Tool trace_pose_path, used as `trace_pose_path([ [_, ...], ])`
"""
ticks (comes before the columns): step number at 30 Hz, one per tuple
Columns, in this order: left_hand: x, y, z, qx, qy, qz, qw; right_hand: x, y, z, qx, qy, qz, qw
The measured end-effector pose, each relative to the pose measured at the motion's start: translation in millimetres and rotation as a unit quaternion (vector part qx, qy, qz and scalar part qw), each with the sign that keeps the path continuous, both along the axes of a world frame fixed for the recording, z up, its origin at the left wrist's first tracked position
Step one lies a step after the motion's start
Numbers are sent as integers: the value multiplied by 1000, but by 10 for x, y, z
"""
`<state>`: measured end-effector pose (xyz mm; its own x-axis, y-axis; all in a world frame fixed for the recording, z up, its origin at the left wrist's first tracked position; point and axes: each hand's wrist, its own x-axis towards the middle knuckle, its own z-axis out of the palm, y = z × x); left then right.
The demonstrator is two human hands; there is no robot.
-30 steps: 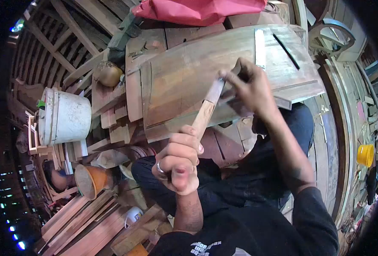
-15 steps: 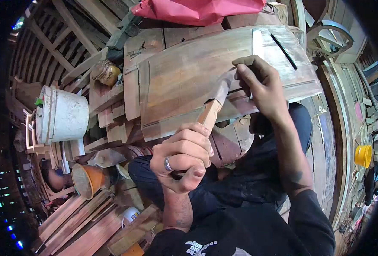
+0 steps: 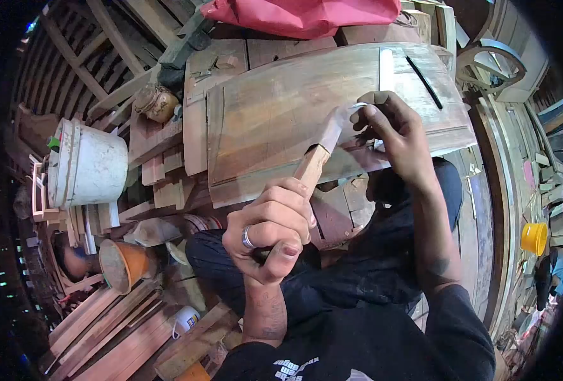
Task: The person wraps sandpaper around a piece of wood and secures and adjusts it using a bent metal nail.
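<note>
My left hand (image 3: 272, 232), with a ring on one finger, is wrapped round a wooden handle (image 3: 312, 169). From the handle's upper end extends a flat greyish piece (image 3: 333, 130), with a dark edge where it meets the wood; I cannot tell its exact kind. At its far end my right hand (image 3: 396, 136) has thumb and forefinger pinched together. A thin pale strip (image 3: 359, 105) curves from the flat piece to these fingertips. Beneath both hands lies a broad wooden panel (image 3: 275, 95), with a pale strip and a slim black bar (image 3: 424, 82) on top.
A red cloth (image 3: 300, 16) lies beyond the panel. To the left stand a white bucket (image 3: 94, 164), a lidded jar (image 3: 157, 103) and an orange bucket (image 3: 135, 260), among stacked planks (image 3: 122, 330). A yellow tub (image 3: 534, 239) sits far right.
My right fingertips have shifted slightly right and down, and the pale strip at them now shows as a curve. My left hand keeps its grip on the wooden handle.
</note>
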<state>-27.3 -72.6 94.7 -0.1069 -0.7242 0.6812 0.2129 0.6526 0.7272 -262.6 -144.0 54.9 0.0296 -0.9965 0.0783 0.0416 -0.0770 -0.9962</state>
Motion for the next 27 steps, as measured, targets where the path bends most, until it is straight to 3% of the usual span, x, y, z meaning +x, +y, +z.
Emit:
trace_pose_path([
  [4,-39,53,-43,-11,-14,8,1000,39,-15,10,-77,66,-29,994],
  [6,-57,92,-62,-12,-23,6,1000,78,9,72,-10,-10,-3,1000],
  [10,-82,104,-90,-20,-24,-4,1000,54,-28,18,-15,21,-8,1000],
  [18,-113,122,-117,-28,-27,-11,999,27,-109,-98,-54,-59,-46,996],
  [27,-110,138,-136,-31,-27,-8,999,72,-63,-46,-12,-134,-34,990],
])
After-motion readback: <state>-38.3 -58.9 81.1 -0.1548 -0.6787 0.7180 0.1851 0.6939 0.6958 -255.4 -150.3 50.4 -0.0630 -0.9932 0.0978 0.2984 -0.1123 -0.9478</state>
